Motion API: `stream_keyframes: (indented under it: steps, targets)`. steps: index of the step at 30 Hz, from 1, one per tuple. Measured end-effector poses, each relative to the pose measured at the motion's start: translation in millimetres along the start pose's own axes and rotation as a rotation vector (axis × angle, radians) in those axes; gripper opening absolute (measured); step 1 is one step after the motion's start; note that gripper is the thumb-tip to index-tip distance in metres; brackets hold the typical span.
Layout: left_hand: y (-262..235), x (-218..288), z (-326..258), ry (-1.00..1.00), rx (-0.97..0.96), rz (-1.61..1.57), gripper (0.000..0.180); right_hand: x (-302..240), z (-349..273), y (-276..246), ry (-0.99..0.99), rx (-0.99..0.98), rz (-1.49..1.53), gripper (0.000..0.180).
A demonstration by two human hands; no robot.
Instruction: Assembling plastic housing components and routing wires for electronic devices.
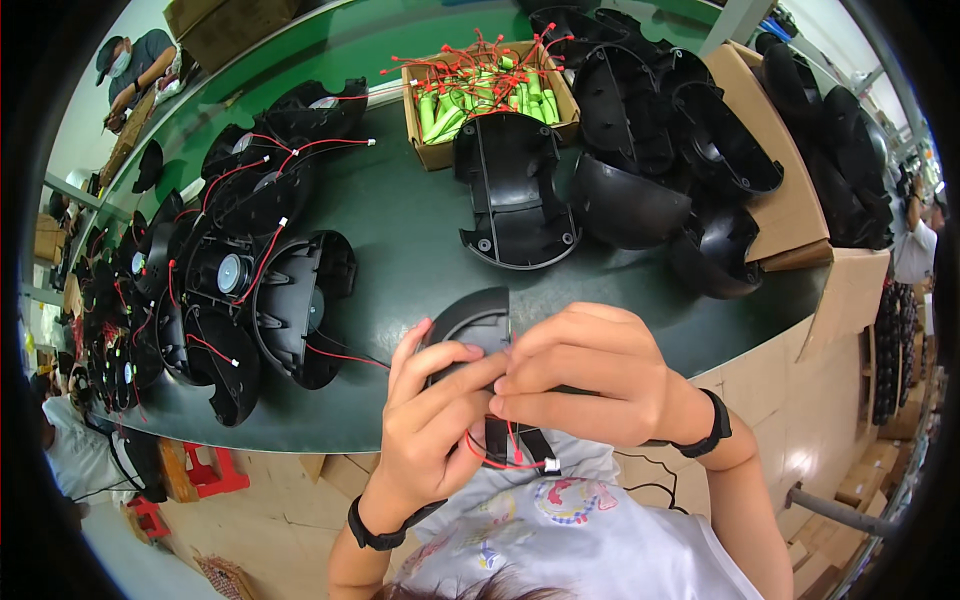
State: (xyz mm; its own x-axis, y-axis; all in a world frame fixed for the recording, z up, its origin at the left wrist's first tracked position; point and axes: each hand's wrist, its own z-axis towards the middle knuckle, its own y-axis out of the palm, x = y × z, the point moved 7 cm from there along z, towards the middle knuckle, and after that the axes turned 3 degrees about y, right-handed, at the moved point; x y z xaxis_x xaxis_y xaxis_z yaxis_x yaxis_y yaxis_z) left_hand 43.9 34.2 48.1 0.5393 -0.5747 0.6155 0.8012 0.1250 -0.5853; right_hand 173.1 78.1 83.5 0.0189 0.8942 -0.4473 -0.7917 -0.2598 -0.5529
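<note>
Near the table's front edge, my left hand [435,420] is closed round a curved black plastic shell [470,318], its fingers reaching over the inner side. My right hand [585,375] is in a pinch at the shell's middle, its fingertips meeting those of the left hand. Whatever lies between the right fingertips is hidden by the fingers. Below the hands hang red and black wires [512,440] ending in a small white plug [551,465]. A similar black half shell [512,190] lies hollow side up just beyond my hands.
Behind it stands a cardboard box [432,155] of green battery packs [500,95] with red leads. Black shells [630,200] pile up at right by a larger carton [790,215]. Shells with speakers [235,273] and red wires crowd the left. A person [140,70] works at far left.
</note>
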Motion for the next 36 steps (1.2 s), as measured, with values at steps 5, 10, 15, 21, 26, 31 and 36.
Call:
stream_keyframes:
  steps: [5, 10, 15, 21, 26, 31, 36]
  targets:
    - [1.3, 4.2, -1.3, -0.027, -0.028, -0.010, 0.029, 24.8, -7.6, 1.1, 0.166, 0.026, 0.153, 0.024]
    - [-1.0, 2.1, -4.6, -0.075, 0.002, -0.002, 0.028, 47.5, -18.1, 14.3, 0.417, -0.103, 0.384, 0.053]
    - [0.7, 9.2, -7.5, -0.127, -0.001, 0.113, 0.034, 59.1, -31.2, 23.2, 0.459, 0.007, 0.450, 0.043]
    - [-1.2, 9.6, -13.3, -0.202, 0.067, 0.152, 0.037, 58.0, -30.4, 22.1, 0.497, 0.053, 0.472, 0.039]
    - [-0.7, 5.9, -11.5, -0.188, 0.129, -0.010, 0.035, 60.3, -31.7, 21.5, 0.544, 0.040, 0.473, 0.040]
    - [-1.5, 6.3, -13.6, -0.162, 0.122, -0.024, 0.036, 60.8, -31.5, 21.1, 0.559, 0.023, 0.475, 0.038]
    - [-2.2, 5.7, -16.3, -0.163, 0.161, -0.041, 0.036, 68.4, -32.2, 26.0, 0.516, -0.025, 0.634, 0.038]
